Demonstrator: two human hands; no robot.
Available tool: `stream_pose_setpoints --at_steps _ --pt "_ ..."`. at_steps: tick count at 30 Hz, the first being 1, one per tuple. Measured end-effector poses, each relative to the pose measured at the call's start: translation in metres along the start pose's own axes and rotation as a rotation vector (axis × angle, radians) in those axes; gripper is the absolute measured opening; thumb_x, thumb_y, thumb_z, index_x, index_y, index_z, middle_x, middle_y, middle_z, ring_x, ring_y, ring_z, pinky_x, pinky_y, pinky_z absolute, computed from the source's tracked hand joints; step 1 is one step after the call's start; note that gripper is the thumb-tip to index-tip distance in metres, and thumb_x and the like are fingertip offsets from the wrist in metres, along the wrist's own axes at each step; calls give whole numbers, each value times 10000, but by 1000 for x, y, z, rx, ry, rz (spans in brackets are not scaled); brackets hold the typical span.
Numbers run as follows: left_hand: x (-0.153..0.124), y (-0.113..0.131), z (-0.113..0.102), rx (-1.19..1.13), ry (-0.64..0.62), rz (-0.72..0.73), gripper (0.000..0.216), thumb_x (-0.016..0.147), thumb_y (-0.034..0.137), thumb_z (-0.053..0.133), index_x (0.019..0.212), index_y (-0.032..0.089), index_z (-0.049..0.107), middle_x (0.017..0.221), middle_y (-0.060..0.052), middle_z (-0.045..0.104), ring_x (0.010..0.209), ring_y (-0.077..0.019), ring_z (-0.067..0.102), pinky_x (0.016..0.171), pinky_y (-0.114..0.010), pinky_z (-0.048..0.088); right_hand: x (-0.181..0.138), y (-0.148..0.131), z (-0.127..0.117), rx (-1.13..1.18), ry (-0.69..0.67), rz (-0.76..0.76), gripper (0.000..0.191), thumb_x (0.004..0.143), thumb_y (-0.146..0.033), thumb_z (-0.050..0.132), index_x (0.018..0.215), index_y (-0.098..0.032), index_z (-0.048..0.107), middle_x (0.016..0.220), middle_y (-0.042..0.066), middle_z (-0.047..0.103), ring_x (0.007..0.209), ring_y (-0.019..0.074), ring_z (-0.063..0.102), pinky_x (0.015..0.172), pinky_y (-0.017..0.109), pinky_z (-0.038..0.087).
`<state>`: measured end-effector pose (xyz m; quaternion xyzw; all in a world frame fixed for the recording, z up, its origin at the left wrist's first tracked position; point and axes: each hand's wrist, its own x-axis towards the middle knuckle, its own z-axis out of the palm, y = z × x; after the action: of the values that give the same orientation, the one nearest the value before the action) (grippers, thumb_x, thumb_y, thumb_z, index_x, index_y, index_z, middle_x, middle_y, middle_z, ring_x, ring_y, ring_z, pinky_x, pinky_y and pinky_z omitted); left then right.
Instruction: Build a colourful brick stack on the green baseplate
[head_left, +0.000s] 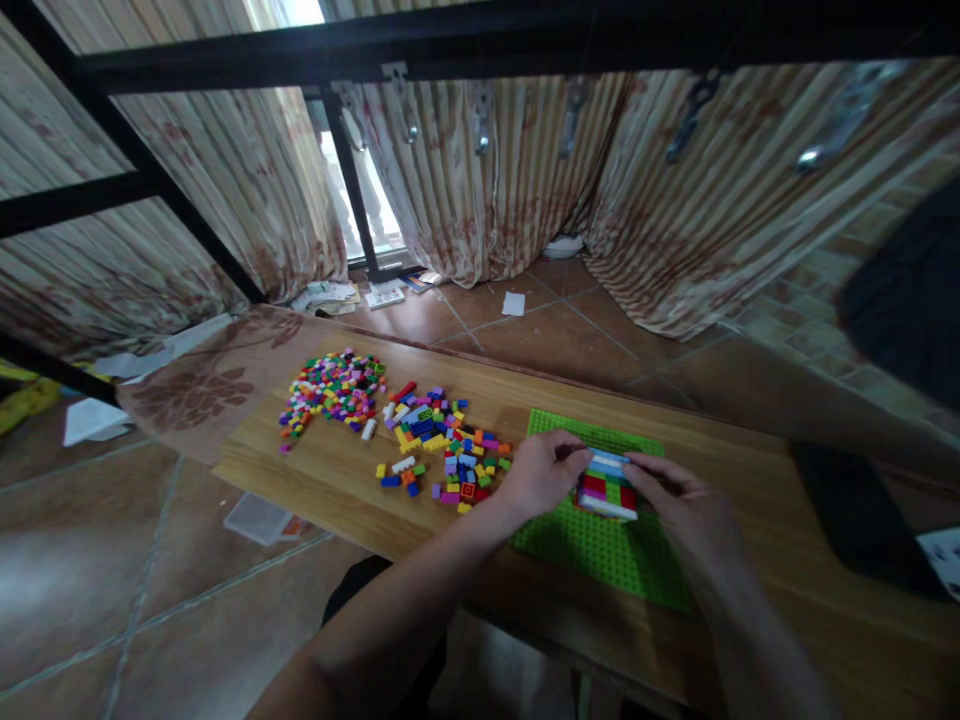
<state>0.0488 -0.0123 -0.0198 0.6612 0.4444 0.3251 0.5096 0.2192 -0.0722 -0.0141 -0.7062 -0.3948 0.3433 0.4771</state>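
Note:
A small block model of toy bricks (604,488), with white, red, green and light-blue rows, stands on the green baseplate (600,555). My left hand (544,470) is closed at the model's upper left corner, thumb and forefinger pressed together against it. On the opposite side, my right hand (686,500) grips the upper right edge with its fingertips. Whether a loose brick sits between the left fingers is too small to tell. The fingers cover parts of the model's top and sides.
Left of the baseplate lie loose mixed bricks (442,440), with a denser pile of small bricks (337,390) farther left. A dark flat object (855,515) lies at the table's right. A black metal frame (480,45) crosses above, and patterned curtains (495,190) hang behind.

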Motion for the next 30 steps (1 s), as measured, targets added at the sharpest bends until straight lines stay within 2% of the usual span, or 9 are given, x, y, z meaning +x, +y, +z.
stream_pose_setpoints --at_steps 4,10,13,16,18,21,22,25,30 --pt "-1 2 -7 -4 -6 34 195 847 263 547 895 147 696 735 -5 667 650 -113 586 618 -206 470 0 1 -2 -48 1 17 456 613 -555 740 920 -218 769 920 68 767 840 265 698 779 387 529" --pt "6 -1 -28 -43 64 105 194 838 241 536 879 133 691 710 -2 649 621 -102 562 611 -202 451 -2 -1 -2 -83 50 19 449 642 -567 695 915 -218 768 951 68 765 916 291 689 864 426 511" --pt "11 0 -53 -39 119 166 199 842 242 535 858 122 692 706 -6 642 643 -107 567 624 -202 447 -2 -4 -2 -101 113 23 430 646 -548 688 901 -211 767 928 68 765 926 295 688 857 418 521" --pt "11 6 -94 64 229 152 205 839 247 542 851 116 699 727 -21 663 659 -113 574 629 -204 441 -2 -3 -4 -92 126 40 439 658 -542 680 927 -205 761 936 66 763 915 289 688 788 393 542" --pt "5 10 -128 191 353 64 197 821 240 563 872 116 707 762 -35 690 680 -124 592 635 -209 441 -2 -3 -5 -83 124 47 440 662 -541 685 929 -199 760 943 68 764 899 285 690 727 372 548" --pt "-11 11 -174 510 557 -207 210 805 233 564 868 127 733 806 -64 724 721 -159 627 647 -236 439 -2 -2 -5 -84 123 36 430 652 -535 694 906 -195 764 922 69 767 875 285 694 694 361 547" --pt "-17 9 -187 613 590 -299 212 807 247 563 844 135 739 795 -69 727 729 -173 632 646 -245 437 -2 -2 -5 -95 121 28 422 651 -534 693 895 -197 766 905 68 769 869 287 696 704 365 547" --pt "-32 4 -210 823 603 -487 244 825 285 543 853 160 751 780 -75 731 756 -196 644 646 -257 430 -1 -1 -4 -147 123 8 396 659 -529 686 870 -206 772 863 64 770 860 289 700 758 383 545" --pt "-38 -3 -216 903 452 -607 252 827 345 561 895 199 755 874 -76 751 818 -198 659 653 -245 434 0 2 -3 -155 98 -29 387 680 -525 672 887 -213 772 898 64 773 859 284 707 792 387 546"
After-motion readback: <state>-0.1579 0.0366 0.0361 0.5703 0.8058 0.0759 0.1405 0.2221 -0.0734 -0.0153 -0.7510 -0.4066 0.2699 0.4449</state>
